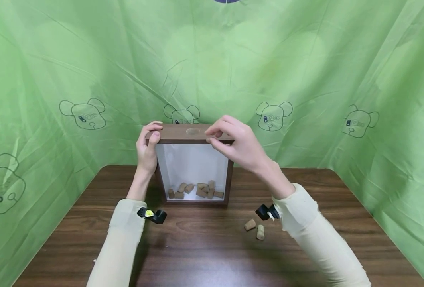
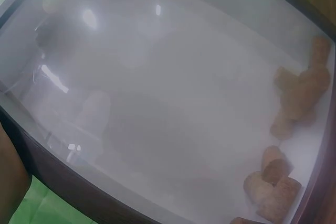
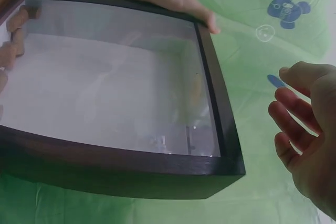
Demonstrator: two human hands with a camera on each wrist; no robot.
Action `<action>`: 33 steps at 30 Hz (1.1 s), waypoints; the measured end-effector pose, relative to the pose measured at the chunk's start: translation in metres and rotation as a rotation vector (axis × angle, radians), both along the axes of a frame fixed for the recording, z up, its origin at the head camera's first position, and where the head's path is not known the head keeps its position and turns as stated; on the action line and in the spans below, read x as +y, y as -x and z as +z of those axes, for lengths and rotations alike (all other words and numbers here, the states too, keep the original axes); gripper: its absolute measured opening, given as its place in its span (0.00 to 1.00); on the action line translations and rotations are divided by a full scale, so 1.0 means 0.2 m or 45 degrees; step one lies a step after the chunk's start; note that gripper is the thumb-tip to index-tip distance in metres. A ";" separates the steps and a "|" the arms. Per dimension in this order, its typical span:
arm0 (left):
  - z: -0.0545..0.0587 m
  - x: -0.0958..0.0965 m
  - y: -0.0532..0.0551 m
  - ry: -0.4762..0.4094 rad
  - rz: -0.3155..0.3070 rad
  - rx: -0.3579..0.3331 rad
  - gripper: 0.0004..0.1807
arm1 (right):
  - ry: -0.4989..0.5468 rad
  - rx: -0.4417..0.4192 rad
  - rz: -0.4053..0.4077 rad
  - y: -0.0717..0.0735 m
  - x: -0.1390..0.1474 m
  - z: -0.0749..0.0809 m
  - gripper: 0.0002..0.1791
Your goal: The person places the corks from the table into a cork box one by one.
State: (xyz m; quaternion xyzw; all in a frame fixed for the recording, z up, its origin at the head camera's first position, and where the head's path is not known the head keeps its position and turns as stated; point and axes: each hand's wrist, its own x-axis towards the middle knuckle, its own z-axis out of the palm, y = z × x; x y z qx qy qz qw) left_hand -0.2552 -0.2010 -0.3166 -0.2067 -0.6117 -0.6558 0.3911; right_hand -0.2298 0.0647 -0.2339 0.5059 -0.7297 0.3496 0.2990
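Observation:
A brown wooden shadow box (image 1: pixel 189 203) with a clear front and white interior stands upright on the table. Several corks (image 1: pixel 202 190) lie along its bottom inside. My left hand (image 1: pixel 148 149) grips the upper left corner, its thumb on the top edge. Over the right part of the top hovers my right hand (image 1: pixel 242 143), fingers loosely bent and the thumb apart from them; I see nothing between them. An oval opening (image 1: pixel 193 130) shows in the top, left of the right fingertips. In the right wrist view, the right hand (image 3: pixel 310 124) appears beside the box's top end.
Two loose corks, one tilted (image 1: pixel 249 225) and one pointing forward (image 1: pixel 260 232), lie on the dark wooden table (image 1: pixel 197 247) below the right wrist. Green curtains (image 1: pixel 212 71) with bear outlines surround the table at the back and sides.

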 end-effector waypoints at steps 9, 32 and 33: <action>-0.04 -0.01 0.04 0.006 0.017 -0.023 0.22 | -0.029 0.035 -0.011 -0.07 0.11 -0.09 0.08; -0.10 -0.05 0.12 -0.017 -0.002 0.001 0.21 | -0.170 -0.072 -0.079 -0.10 0.37 -0.41 0.10; -0.10 -0.05 0.12 -0.015 -0.003 0.002 0.21 | -0.183 -0.085 -0.088 -0.09 0.38 -0.42 0.11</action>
